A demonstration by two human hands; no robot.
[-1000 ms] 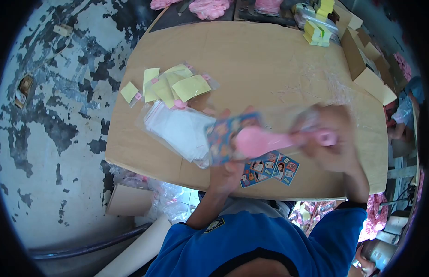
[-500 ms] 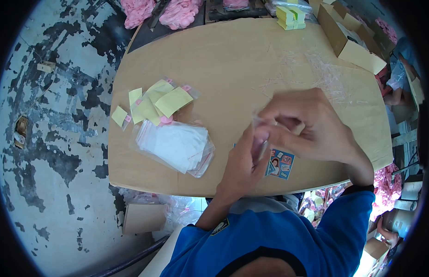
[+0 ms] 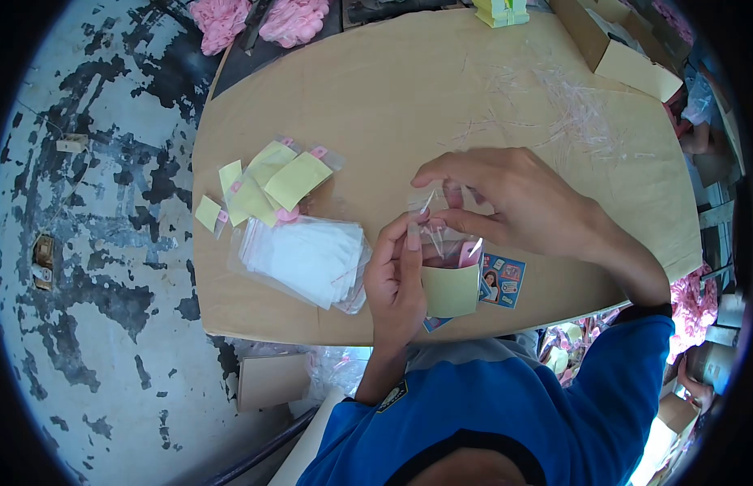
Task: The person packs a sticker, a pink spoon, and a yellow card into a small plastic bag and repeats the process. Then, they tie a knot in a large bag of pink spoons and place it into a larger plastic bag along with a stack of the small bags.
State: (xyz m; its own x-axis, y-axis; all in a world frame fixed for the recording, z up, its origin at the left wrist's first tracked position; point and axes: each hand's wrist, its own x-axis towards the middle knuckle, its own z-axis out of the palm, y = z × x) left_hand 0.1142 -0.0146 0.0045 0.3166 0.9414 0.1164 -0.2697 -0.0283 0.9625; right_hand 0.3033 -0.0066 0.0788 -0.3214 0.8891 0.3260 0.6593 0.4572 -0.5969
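Fingers and thumb of my left hand [image 3: 396, 271] are closed on the left edge of a clear plastic bag [image 3: 447, 235]. Inside the bag sit a pale yellow card [image 3: 452, 292] and something pink [image 3: 470, 253]. At the bag's top, my right hand [image 3: 518, 198] curls its fingers around the clear flap, with the thumb against the plastic; the exact grip is partly hidden. A blue printed card [image 3: 503, 281] lies on the table, partly behind the bag. To the left rests a stack of clear-and-white plastic bags [image 3: 303, 255].
Filled bags with yellow cards [image 3: 298, 181] lie beyond the stack. Thin clear strips [image 3: 575, 109] are scattered at the far right of the brown-covered table [image 3: 376, 105]. A cardboard box [image 3: 627, 65] and a banded yellow bundle [image 3: 502, 11] stand at the back.
The bag has come down and turned, so its yellow card now shows. My left hand has shifted slightly left and lower; my right hand's fingers have spread more. The view has shifted slightly.
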